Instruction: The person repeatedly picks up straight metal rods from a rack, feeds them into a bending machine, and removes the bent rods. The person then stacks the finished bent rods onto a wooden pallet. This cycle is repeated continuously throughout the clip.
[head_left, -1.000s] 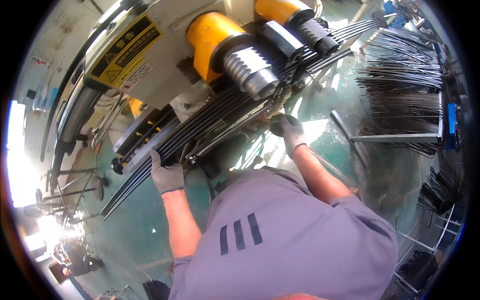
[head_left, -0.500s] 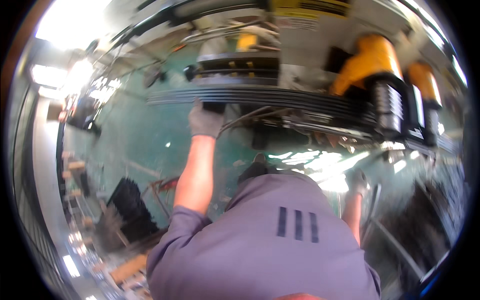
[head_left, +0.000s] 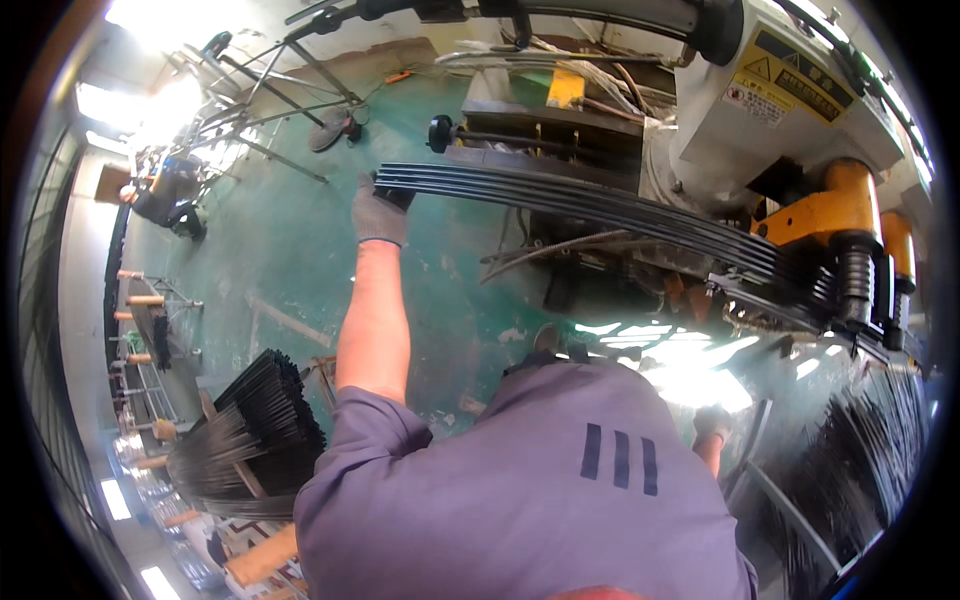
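Since half a second ago the view has swung, so the bundle of black rods (head_left: 600, 205) now sweeps from 10 o'clock down to the bending machine (head_left: 800, 120) at 3 o'clock.

At the bundle's free end, toward 11 o'clock, the gloved left hand (head_left: 380, 212) is clamped around the rods, arm stretched out straight. The far end lies against the ribbed rollers (head_left: 855, 280) under the yellow housings. To feed well, the person would likely keep the rods flat and side by side, level with the roller grooves, and hold the free end steady so none crosses another. The gloved right hand (head_left: 712, 422) sits low at 4 o'clock, half hidden behind the grey-shirted shoulder (head_left: 560, 490); whether it grips anything cannot be told. Glare on the green floor (head_left: 300, 250) washes out the area by that hand, and more rod stacks (head_left: 250, 440) at 8 o'clock blur near the rim.
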